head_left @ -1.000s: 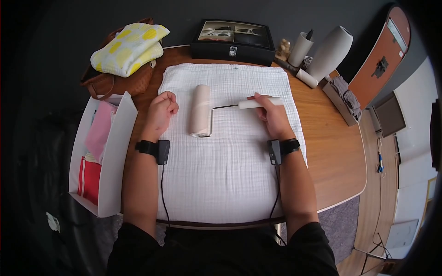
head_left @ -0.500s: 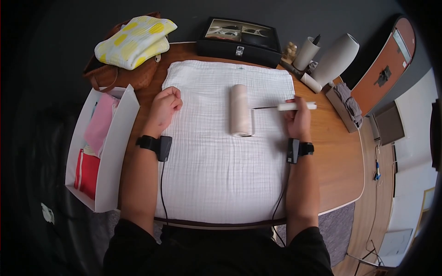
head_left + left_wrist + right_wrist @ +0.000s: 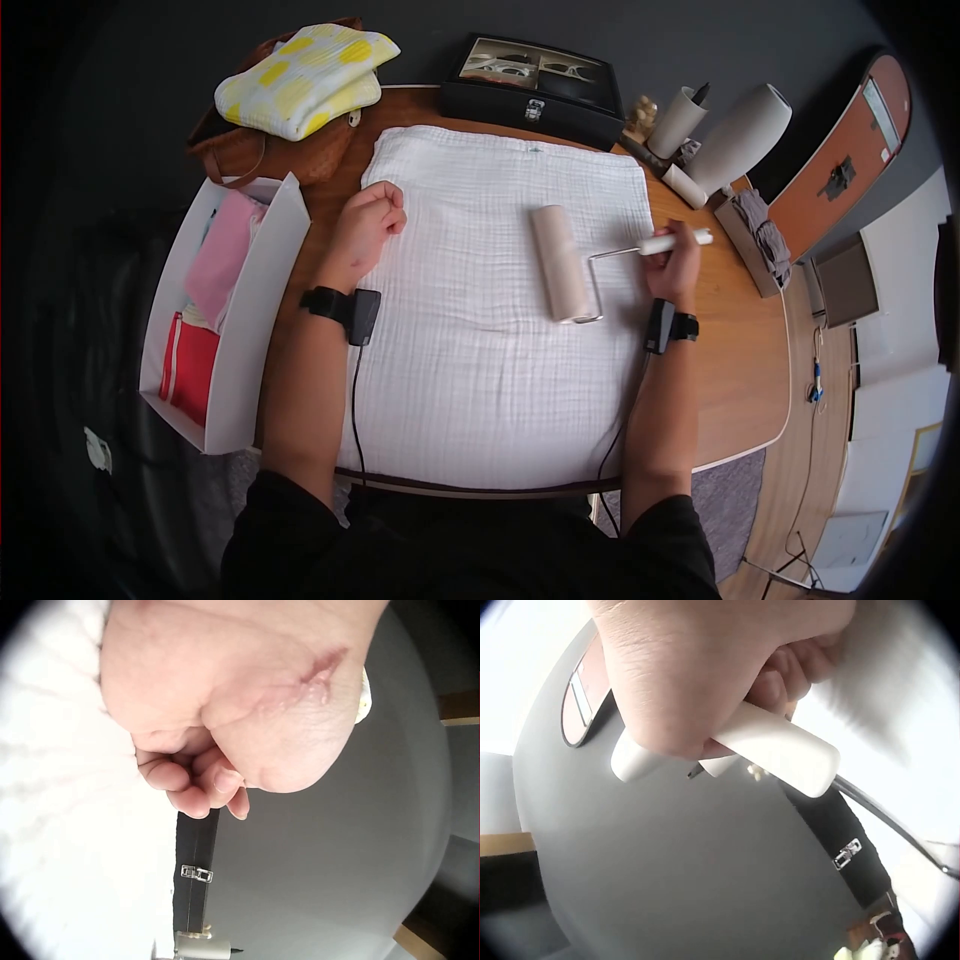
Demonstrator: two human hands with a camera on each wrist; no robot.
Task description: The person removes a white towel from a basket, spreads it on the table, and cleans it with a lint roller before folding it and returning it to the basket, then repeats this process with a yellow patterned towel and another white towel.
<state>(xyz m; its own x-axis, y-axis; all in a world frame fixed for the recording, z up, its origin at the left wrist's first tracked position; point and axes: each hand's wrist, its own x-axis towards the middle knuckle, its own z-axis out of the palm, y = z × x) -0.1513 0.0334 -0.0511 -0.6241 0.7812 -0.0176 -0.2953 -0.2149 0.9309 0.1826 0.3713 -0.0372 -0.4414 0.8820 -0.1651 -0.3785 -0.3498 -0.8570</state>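
Observation:
A lint roller with a pale beige roll, a bent metal rod and a white handle is over the right part of a white crinkled cloth. My right hand grips the handle, its fingers curled round it in the right wrist view, where the rod runs off to the lower right. The roll slants a little, its near end angled to the right. At the cloth's left edge, my left hand rests on its side with loosely curled fingers and holds nothing.
On the left stands a white box with pink and red fabric, behind it a brown bag under a yellow-spotted cloth. A black glasses case sits at the back; a grey vase and small fabric box stand right.
My right hand has carried the lint roller rightward across the cloth, then slightly toward me, and the roll has tilted. My left hand has stayed at the cloth's left edge; the view has shifted slightly.

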